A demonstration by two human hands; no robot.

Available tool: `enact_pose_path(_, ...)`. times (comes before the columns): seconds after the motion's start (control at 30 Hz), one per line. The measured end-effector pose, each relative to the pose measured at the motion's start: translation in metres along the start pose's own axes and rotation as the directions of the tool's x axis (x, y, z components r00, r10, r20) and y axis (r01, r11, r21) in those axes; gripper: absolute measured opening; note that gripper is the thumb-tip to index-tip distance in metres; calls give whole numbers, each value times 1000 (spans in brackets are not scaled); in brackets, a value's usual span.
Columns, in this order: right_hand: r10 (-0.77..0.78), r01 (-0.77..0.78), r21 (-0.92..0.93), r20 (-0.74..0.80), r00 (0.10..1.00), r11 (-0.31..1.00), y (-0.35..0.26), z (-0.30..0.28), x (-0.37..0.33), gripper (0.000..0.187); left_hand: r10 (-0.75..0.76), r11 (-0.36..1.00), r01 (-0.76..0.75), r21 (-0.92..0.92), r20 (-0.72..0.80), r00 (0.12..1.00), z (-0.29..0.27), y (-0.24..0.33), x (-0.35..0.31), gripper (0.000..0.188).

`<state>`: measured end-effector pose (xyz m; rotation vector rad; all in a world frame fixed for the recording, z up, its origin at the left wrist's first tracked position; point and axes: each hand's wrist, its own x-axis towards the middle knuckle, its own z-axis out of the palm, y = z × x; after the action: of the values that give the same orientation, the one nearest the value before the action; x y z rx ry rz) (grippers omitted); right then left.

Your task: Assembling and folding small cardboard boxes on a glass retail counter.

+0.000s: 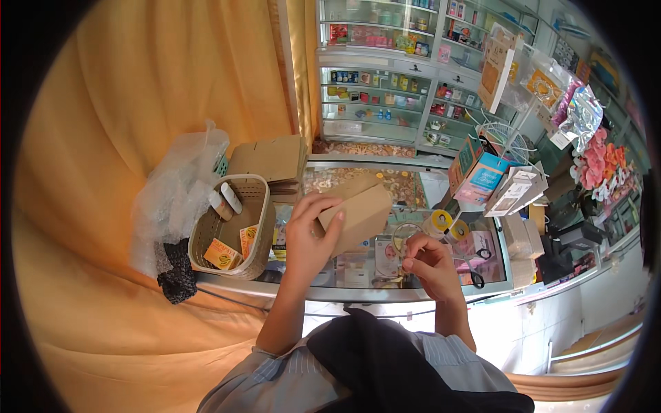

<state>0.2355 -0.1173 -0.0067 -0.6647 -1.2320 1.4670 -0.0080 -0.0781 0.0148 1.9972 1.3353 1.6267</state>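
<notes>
My left hand is wrapped round a small brown cardboard box, holding it tilted above the glass counter. My right hand has its thumb and fingers pinched together to the right of the box. A thin, clear ring-shaped thing shows right beside those fingertips; whether they grip it or something smaller is not clear. Beyond my right hand are two rolls with yellow rims, one a tape roll. A pair of scissors with black handles lies just right of that hand.
A beige basket with orange boxes and bottles stands left, next to bubble wrap and stacked flat cardboard. A blue and pink box and a hanging rack occupy the right. Glass shelves stand behind the counter.
</notes>
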Motion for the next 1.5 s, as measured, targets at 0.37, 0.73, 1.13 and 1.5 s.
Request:
enact_pose_path(0.37,4,-2,-53,37,999,999,-14,1,24,16,31,998,-19,-56,223,974,-14,0,8,19)
enact_pose_path(0.73,-102,99,-225,-2,995,969,-30,14,48,14,111,989,-129,66,231,967,-12,-1,0,38)
enact_pose_path(1.13,-246,252,-436,70,967,864,-37,38,57,10,228,959,-260,111,245,943,-28,18,23,39)
enact_pose_path(1.5,-74,152,-274,276,958,950,-36,69,22,12,312,887,-138,-441,351,883,-45,24,12,38)
